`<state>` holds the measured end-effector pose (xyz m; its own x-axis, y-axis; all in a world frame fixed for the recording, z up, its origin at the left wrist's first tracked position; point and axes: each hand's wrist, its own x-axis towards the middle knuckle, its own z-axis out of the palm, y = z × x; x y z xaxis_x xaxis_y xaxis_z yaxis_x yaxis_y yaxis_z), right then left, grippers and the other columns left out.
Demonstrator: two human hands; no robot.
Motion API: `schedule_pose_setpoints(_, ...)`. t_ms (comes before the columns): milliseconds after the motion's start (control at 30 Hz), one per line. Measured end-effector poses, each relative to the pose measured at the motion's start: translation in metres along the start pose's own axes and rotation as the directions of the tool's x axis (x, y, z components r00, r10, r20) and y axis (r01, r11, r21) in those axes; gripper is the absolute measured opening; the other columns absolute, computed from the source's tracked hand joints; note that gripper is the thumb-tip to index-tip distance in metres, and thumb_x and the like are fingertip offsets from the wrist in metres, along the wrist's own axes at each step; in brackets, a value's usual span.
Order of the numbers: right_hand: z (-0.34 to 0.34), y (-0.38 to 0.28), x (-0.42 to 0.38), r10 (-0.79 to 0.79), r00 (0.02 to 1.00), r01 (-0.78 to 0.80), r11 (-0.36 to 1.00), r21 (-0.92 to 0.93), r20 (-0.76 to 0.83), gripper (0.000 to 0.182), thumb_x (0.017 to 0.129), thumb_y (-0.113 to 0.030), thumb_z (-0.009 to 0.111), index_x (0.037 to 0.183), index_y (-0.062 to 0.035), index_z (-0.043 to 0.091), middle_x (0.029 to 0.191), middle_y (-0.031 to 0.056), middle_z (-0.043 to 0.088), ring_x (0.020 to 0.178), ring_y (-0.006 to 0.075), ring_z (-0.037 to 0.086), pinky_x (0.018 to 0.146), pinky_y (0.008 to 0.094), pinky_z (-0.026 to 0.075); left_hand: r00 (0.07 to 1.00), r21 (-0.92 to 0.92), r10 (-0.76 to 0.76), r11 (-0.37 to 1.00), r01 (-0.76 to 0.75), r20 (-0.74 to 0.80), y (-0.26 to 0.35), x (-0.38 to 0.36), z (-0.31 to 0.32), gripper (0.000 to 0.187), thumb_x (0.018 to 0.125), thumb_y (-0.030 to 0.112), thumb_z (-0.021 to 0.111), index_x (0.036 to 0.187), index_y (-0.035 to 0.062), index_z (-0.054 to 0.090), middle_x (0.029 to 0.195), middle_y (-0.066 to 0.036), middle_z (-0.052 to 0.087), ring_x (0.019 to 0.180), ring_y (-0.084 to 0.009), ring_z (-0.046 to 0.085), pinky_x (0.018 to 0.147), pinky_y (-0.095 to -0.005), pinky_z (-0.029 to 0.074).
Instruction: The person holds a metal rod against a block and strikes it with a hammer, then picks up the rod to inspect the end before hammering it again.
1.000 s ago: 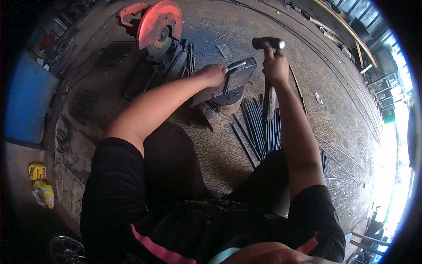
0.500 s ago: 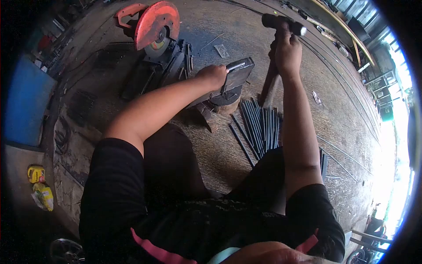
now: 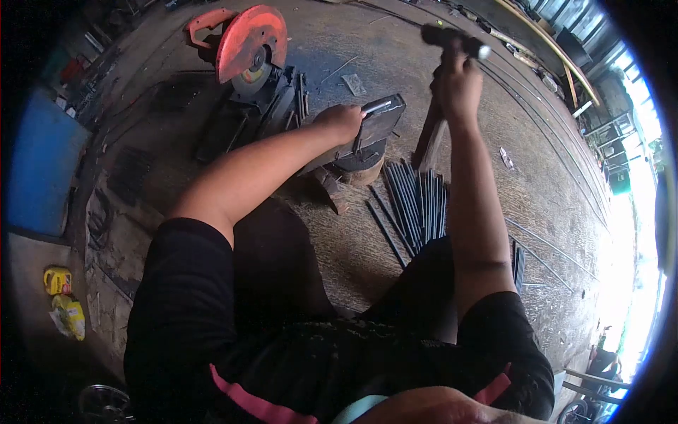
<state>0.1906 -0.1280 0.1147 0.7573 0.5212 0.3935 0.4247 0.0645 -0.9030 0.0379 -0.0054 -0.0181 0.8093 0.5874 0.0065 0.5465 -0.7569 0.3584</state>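
Observation:
My left hand is closed round a metal rod, whose bright end sticks out past the fingers. That end lies over the top of a dark steel block, which stands on a round wooden stump. Up and to the right, my right hand grips a hammer close below its head, fingers wrapped round the handle. The hammer's head is raised apart from the block and slightly blurred. Below the handle, many dark metal rods lie fanned out on the ground.
A red cut-off saw with a round disc stands left of the block. More rods lie by my right leg, and long thin bars stretch along the ground on the right. Two yellow packages lie at far left.
My right hand and the hammer have shifted slightly left and down, with more blur on the hammer head. My left hand and the rod stay nearly in place on the block.

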Motion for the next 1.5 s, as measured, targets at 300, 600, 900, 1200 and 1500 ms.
schedule_pose_setpoints(300, 0.031, 0.094, -0.026, 0.348, 0.903, -0.135, 0.789, -0.6, 0.254, 0.074, 0.09, -0.065, 0.042, 0.097, 0.0049, 0.064, 0.089, 0.0273, 0.064, 0.091, 0.0398, 0.063, 0.082, 0.0449, 0.048, 0.999, 0.043, -0.051, 0.998, 0.051, 0.015, -0.003, 0.006, 0.001, 0.04, 0.099, 0.037, 0.039, 0.102, 0.0014, 0.058, 0.098, -0.023, 0.065, 0.093, -0.041, 0.063, 0.081, -0.0518, 0.048)
schedule_pose_setpoints(600, 0.002, -0.014, -0.001, -0.101, 0.995, 0.098, 0.982, 0.16, 0.007, 0.047, 0.095, -0.048, 0.052, 0.081, -0.0039, 0.058, 0.06, 0.0023, 0.054, 0.05, 0.0112, 0.052, 0.045, 0.0287, 0.042, 0.998, 0.023, -0.045, 0.999, 0.046, -0.037, 0.004, 0.001, -0.001, 0.038, 0.099, 0.036, 0.038, 0.099, 0.003, 0.057, 0.091, -0.023, 0.065, 0.087, -0.0414, 0.063, 0.076, -0.0531, 0.048)
schedule_pose_setpoints(900, 0.022, 0.082, -0.017, 0.392, 0.887, -0.198, 0.802, -0.564, 0.246, 0.073, 0.089, -0.065, 0.044, 0.103, 0.0028, 0.066, 0.1, 0.0302, 0.064, 0.105, 0.0433, 0.059, 0.091, 0.0467, 0.044, 0.998, 0.086, -0.042, 0.995, 0.046, -0.041, 0.002, -0.001, 0.001, 0.037, 0.098, 0.034, 0.04, 0.105, 0.0039, 0.06, 0.096, -0.02, 0.067, 0.091, -0.0366, 0.066, 0.078, -0.0503, 0.05)
schedule_pose_setpoints(1200, 0.009, 0.03, 0.003, -0.042, 0.999, 0.045, 0.988, 0.146, -0.021, 0.045, 0.094, -0.046, 0.054, 0.081, -0.0031, 0.056, 0.06, 0.0048, 0.055, 0.052, 0.0153, 0.055, 0.047, 0.0315, 0.045, 0.998, 0.108, -0.011, 0.994, 0.017, -0.061, 0.0, 0.004, 0.005, 0.033, 0.099, 0.031, 0.04, 0.1, 0.0023, 0.057, 0.086, -0.022, 0.066, 0.081, -0.0376, 0.065, 0.071, -0.0508, 0.05)
schedule_pose_setpoints(1500, 0.01, 0.081, -0.001, 0.174, 0.977, -0.094, 0.87, -0.484, 0.124, 0.064, 0.088, -0.062, 0.051, 0.085, 0.0005, 0.064, 0.061, 0.0082, 0.058, 0.055, 0.0179, 0.059, 0.052, 0.0334, 0.047, 0.997, 0.164, 0.037, 0.986, -0.026, -0.061, 0.007, 0.003, -0.001, 0.032, 0.096, 0.033, 0.043, 0.102, 0.0059, 0.06, 0.087, -0.02, 0.067, 0.084, -0.0383, 0.066, 0.073, -0.0516, 0.051)
